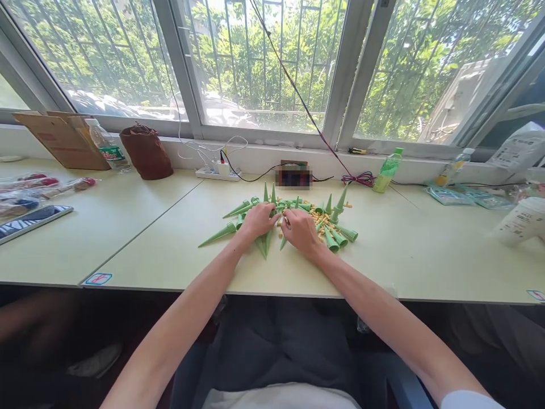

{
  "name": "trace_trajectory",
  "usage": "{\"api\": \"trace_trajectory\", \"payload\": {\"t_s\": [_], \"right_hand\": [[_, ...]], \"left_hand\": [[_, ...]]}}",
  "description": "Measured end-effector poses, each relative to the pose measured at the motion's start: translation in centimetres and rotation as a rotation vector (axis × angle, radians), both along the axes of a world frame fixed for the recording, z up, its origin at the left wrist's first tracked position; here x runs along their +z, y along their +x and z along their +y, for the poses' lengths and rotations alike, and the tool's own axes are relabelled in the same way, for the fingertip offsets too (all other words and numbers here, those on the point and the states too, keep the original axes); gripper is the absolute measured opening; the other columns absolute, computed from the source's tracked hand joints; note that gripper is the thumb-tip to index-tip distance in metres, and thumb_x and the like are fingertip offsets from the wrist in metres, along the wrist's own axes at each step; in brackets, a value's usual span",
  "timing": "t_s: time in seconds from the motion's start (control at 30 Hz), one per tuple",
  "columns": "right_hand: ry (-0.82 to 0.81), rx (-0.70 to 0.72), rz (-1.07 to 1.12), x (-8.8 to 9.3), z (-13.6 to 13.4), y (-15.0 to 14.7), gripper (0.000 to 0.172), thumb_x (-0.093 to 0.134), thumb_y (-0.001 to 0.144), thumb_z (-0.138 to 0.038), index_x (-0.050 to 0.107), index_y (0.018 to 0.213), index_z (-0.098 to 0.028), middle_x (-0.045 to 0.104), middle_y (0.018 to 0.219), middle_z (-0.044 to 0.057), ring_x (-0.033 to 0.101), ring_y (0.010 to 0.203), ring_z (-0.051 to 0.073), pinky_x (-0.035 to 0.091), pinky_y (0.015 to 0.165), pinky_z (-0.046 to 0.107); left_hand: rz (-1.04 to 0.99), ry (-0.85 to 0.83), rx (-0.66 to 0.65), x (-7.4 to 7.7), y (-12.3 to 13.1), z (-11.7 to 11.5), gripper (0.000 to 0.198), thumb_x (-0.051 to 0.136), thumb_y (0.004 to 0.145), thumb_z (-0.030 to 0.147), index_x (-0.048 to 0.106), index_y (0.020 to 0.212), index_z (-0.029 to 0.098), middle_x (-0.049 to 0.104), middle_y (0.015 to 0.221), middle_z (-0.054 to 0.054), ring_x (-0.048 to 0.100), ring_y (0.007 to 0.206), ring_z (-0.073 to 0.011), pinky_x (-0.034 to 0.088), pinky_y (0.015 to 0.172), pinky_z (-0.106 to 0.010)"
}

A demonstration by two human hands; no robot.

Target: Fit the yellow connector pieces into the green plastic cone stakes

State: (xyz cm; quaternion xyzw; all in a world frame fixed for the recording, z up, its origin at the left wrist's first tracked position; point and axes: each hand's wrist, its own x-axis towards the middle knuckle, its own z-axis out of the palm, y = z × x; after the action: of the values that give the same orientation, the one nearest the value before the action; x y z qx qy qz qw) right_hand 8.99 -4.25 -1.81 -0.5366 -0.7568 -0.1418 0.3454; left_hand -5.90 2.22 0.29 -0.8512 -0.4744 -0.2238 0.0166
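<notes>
- green cone (267,244) on the desk (170,255), left of the yellow heap; its point aims at the near edge, its long axis runs away from the person, and its wide end lies towards the left fingers. the left hand is the nearer of the two.
- long cone (218,233), further left of the heap, its point out to the left.
- cluster of cones (339,238) at the heap's near right side, round hollow mouths turned to the near edge; smooth, matte, perhaps moulded plastic.
- right hand (300,228), at the heap's left side, fingers bent, thumb and forefinger almost closed; whether they pinch something, i cannot tell.
- left hand (258,220), left of the heap, fingers curled down among green parts; its grip is hidden, so i cannot tell what it holds.
- yellow heap (320,216), made of small, knobbly pieces lying loose among the cones.
- tilted cone (342,199), point up at the heap's far right.
- dark box (293,176), beyond the heap, its front blurred out.
- green-capped bottle (388,170), clear and glossy, beyond the heap to the right.
</notes>
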Motion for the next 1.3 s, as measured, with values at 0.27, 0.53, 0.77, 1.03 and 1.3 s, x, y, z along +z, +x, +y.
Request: {"api": "trace_trajectory", "payload": {"t_s": [0.27, 0.53, 0.77, 1.03, 1.3], "right_hand": [[0.013, 0.087, -0.122, 0.2, 1.1, 0.0, 0.02, 0.043, 0.088, -0.012, 0.062, 0.089, -0.014, 0.063, 0.087, 0.011, 0.054, 0.081, 0.023, 0.04, 0.078, 0.033], [-0.068, 0.13, 0.028, 1.7, 1.4, 0.0, 0.015, 0.043, 0.086, -0.013, 0.057, 0.08, -0.017, 0.061, 0.077, 0.005, 0.051, 0.067, 0.016, 0.034, 0.062, 0.025], [-0.179, 0.319, 0.051, 3.7, 3.0, 0.6, 0.015, 0.046, 0.082, -0.013, 0.059, 0.077, -0.017, 0.056, 0.067, 0.0, 0.046, 0.061, 0.012, 0.03, 0.059, 0.022], [-0.238, 0.336, -0.108, 2.5, 2.6, 1.5, 0.013, 0.055, 0.084, -0.017, 0.067, 0.084, -0.015, 0.063, 0.081, 0.006, 0.051, 0.075, 0.016, 0.035, 0.07, 0.026], [-0.278, 0.328, -0.22, 2.1, 1.8, 0.8, 0.014, 0.066, 0.081, -0.026, 0.07, 0.089, -0.015, 0.066, 0.081, 0.008, 0.052, 0.084, 0.022, 0.036, 0.081, 0.034]], "left_hand": [[-0.215, 0.077, -0.029, 0.6, 0.3, -0.6, 0.036, 0.048, 0.093, 0.046, 0.066, 0.106, 0.018, 0.068, 0.104, -0.012, 0.064, 0.086, -0.0239, 0.043, 0.071, -0.03], [-0.402, 0.149, -0.018, 0.4, 0.4, -0.2, 0.036, 0.048, 0.092, 0.049, 0.065, 0.097, 0.017, 0.067, 0.093, -0.009, 0.058, 0.07, -0.0178, 0.042, 0.071, -0.029], [-0.59, 0.23, 0.003, 0.6, 0.3, -0.2, 0.035, 0.05, 0.092, 0.049, 0.062, 0.085, 0.017, 0.063, 0.078, -0.004, 0.048, 0.056, -0.0128, 0.04, 0.067, -0.027], [-0.674, 0.265, -0.029, 0.8, 0.5, -0.3, 0.033, 0.053, 0.091, 0.047, 0.061, 0.08, 0.017, 0.06, 0.072, -0.001, 0.045, 0.052, -0.0107, 0.039, 0.064, -0.027], [-0.692, 0.258, -0.075, 0.7, 0.4, -0.3, 0.033, 0.052, 0.091, 0.046, 0.061, 0.079, 0.017, 0.058, 0.07, -0.001, 0.043, 0.049, -0.0096, 0.037, 0.059, -0.026]]}}
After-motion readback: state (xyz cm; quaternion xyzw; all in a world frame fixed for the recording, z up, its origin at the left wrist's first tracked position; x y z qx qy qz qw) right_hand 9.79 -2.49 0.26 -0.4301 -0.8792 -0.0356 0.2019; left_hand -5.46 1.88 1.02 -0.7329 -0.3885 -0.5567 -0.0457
